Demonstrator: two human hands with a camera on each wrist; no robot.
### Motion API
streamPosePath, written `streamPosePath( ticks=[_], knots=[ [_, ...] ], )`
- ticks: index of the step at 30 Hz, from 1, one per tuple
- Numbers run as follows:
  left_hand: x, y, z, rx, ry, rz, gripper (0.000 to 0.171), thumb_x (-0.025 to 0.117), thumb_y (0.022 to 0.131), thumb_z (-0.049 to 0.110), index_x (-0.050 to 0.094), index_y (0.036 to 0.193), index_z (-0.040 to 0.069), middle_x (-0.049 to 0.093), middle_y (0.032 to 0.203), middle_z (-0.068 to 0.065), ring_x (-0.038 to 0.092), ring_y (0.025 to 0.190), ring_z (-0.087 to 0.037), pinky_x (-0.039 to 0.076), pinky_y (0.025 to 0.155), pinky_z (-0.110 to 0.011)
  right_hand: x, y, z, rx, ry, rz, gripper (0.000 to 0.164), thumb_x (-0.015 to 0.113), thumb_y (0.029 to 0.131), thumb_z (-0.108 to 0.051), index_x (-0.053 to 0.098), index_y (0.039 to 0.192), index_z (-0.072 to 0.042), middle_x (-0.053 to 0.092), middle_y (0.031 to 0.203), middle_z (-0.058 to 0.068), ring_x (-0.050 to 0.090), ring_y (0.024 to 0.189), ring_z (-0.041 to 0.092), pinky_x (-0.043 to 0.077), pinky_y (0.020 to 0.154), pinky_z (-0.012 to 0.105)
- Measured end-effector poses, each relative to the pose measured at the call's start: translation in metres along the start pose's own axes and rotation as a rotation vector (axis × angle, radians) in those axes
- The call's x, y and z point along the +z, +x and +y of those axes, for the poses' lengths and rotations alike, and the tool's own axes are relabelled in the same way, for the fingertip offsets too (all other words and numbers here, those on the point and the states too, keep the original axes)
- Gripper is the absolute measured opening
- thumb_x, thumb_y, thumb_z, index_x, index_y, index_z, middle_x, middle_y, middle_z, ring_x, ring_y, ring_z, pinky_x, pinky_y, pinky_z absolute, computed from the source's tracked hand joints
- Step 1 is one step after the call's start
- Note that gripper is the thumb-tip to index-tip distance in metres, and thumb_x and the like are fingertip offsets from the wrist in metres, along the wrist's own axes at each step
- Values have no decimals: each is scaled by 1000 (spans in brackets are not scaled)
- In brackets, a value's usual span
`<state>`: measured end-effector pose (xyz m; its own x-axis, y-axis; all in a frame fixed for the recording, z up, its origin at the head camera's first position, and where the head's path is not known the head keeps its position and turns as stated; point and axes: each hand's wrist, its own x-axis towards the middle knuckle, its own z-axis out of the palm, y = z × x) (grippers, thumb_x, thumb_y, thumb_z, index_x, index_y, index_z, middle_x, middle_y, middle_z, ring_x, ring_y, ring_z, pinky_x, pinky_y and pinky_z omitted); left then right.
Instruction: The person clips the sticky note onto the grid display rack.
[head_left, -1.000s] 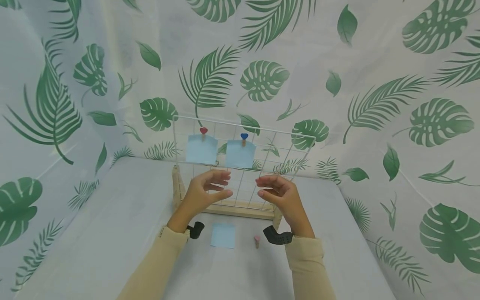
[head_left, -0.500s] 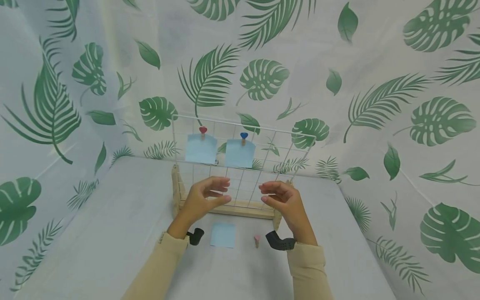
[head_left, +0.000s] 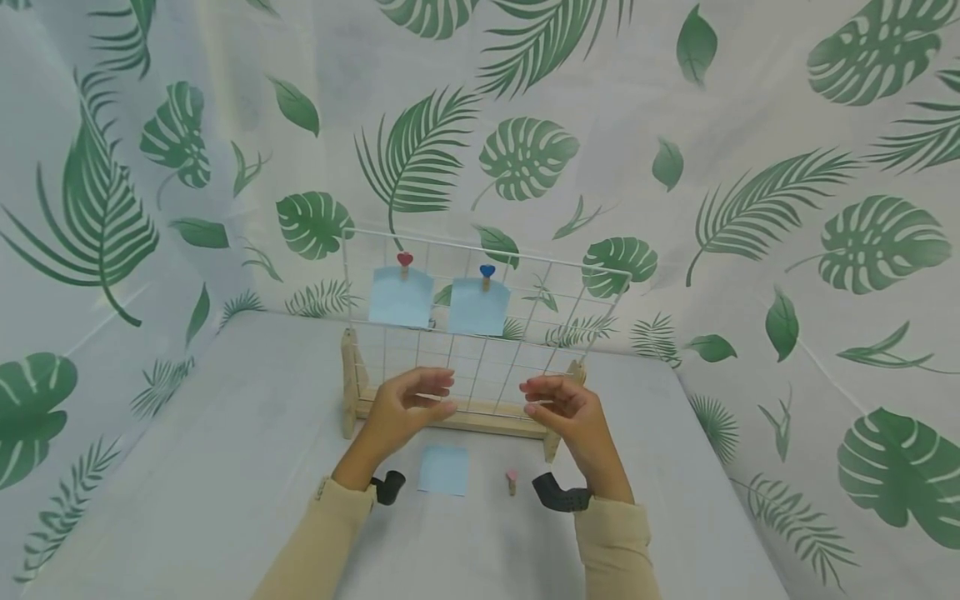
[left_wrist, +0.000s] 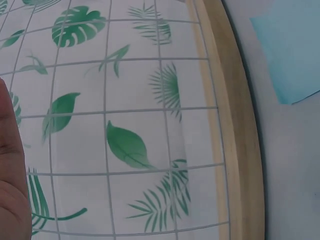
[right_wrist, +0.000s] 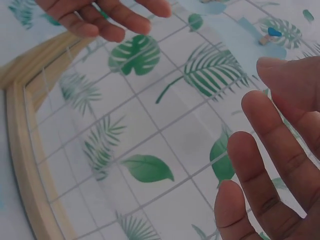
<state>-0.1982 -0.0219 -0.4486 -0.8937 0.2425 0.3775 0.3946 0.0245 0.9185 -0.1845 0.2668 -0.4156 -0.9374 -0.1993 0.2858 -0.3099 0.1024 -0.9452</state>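
My left hand (head_left: 401, 408) and right hand (head_left: 572, 414) hover apart in front of a white wire grid panel (head_left: 525, 350), fingers loosely bent and holding nothing. Two light blue paper squares hang on the grid. A clothespin with a red heart (head_left: 405, 261) clips the left square (head_left: 401, 298), and one with a blue heart (head_left: 487, 273) clips the right square (head_left: 478, 307). On the table, below and between the hands, lie a third blue paper square (head_left: 443, 471) and a small clothespin with a pink top (head_left: 512, 482). In the right wrist view, the right fingers (right_wrist: 260, 175) are spread before the grid.
A wooden stand (head_left: 487, 423) holds the grid upright on a white-covered table (head_left: 247, 417). Leaf-printed cloth (head_left: 615, 125) surrounds the table at the back and sides. A dark wrist camera (head_left: 561, 493) sits at the right wrist, another (head_left: 389, 487) at the left.
Both hands have lowered a little in front of the grid, and the right hand has shifted slightly rightward. The papers and clothespins stay where they were.
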Motion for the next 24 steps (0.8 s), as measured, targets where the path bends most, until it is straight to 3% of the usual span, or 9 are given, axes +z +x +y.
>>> streamPosePath(
  ticks=[9,16,24],
  knots=[
    [4,-9,-13,-12,-18,10,41,84,94,6,71,133,-2,75,126,-21,71,113,-49,61,97,-32,-1,-7,10,33,7,23,31,74,94,11,64,122,19,79,115,2,70,105,13,59,92,23],
    [7,-14,-21,-43,-2,7,39,82,95,5,71,132,0,75,126,-20,74,112,-37,60,95,-29,-3,-12,17,30,23,27,31,73,94,11,64,122,20,79,116,3,70,106,17,58,91,23],
    [9,-18,-28,-58,-14,10,41,83,94,6,71,133,0,75,125,-17,73,114,-37,60,96,-29,-5,-15,25,49,2,28,32,74,93,11,64,122,20,77,113,-8,70,106,13,57,91,22]
  ],
)
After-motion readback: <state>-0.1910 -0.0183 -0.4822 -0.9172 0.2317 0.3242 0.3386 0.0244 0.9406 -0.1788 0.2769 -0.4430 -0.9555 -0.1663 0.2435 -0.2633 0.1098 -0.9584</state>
